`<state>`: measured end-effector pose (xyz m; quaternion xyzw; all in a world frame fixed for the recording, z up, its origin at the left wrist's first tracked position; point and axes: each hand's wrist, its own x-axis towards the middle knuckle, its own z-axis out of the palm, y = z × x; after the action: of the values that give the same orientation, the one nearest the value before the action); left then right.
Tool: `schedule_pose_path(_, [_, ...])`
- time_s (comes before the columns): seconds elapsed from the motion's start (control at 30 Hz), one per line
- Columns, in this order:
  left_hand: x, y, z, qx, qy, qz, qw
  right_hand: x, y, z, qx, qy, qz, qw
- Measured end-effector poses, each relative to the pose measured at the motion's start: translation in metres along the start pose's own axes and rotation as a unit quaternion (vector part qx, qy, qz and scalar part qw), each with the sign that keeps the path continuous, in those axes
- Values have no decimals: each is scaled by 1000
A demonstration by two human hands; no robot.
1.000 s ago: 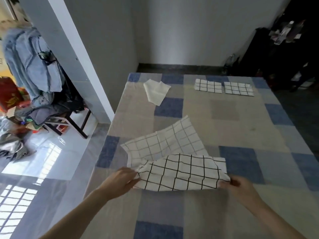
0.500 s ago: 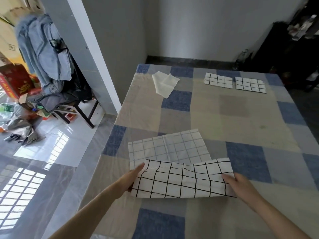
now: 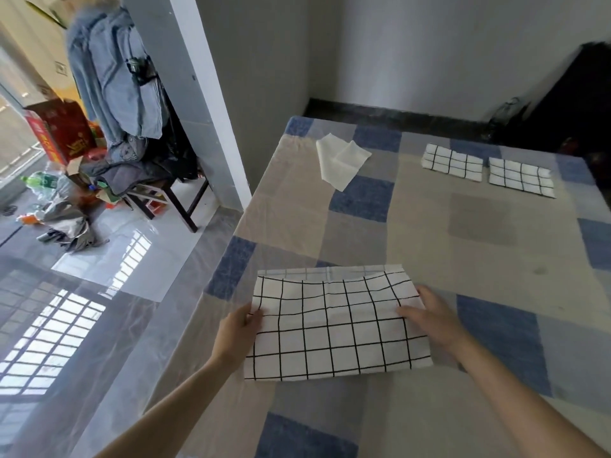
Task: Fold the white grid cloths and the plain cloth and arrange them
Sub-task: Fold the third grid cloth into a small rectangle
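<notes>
At the near edge of the worktop (image 3: 429, 233), which is covered in a blue, grey and beige checked cloth, the left hand (image 3: 236, 328) pinches the left edge of the white grid cloth (image 3: 334, 325), thumb on top. That cloth lies folded in half, its upper layer almost covering the lower one, with only a thin strip of the under layer showing along the far edge. The right hand (image 3: 429, 320) rests on the cloth's right edge with fingers laid over it; whether it pinches the fabric or merely presses it flat cannot be told.

Further back, the plain cloth (image 3: 340, 160) lies loose and unfolded near the far left corner. To its right, two folded grid cloths (image 3: 451, 161) (image 3: 520, 176) sit side by side, just apart, near the far edge.

By this reckoning two grid cloths are finished, the third has its first fold and likely needs more to match them, and the plain cloth is untouched.

Half a second earlier the upper flap covered only the near half, leaving much of the lower layer exposed; now it has been carried across to meet the far edge.
</notes>
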<state>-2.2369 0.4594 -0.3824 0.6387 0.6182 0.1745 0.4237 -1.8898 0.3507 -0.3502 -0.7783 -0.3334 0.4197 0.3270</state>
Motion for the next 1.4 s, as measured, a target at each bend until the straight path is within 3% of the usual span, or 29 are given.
schedule_pose_path(0.1, [7, -2, 4, 21, 9, -2, 1000, 11, 14, 2, -62, 34, 16, 997])
schedule_pose_path(0.33, [22, -3, 12, 76, 22, 21, 997, 6, 30, 5, -71, 74, 34, 994])
schedule_pose_path(0.53, [30, 2, 12, 167, 78, 6, 983, 12, 30, 13, -93, 115, 28, 989])
schedule_pose_path(0.7, [32, 0, 14, 219, 68, 20, 973, 16, 34, 15, -134, 134, 21, 982])
schedule_pose_path(0.77, [33, 3, 14, 235, 85, 59, 966, 16, 34, 16, -139, 136, 23, 981])
schedule_pose_path(0.83, [29, 11, 21, 290, 98, 181, 935, 15, 32, 18, -140, 137, 19, 980])
schedule_pose_path(0.93, [20, 30, 49, 301, -1, 355, 885, 16, 31, 20, -147, 135, 17, 980])
schedule_pose_path(1.07, [16, 24, 86, 337, -148, 342, 864, 17, 30, 20, -148, 134, 23, 980])
schedule_pose_path(1.4, [11, 7, 97, 383, -132, 319, 857, -8, 31, 12, -118, 120, 36, 985])
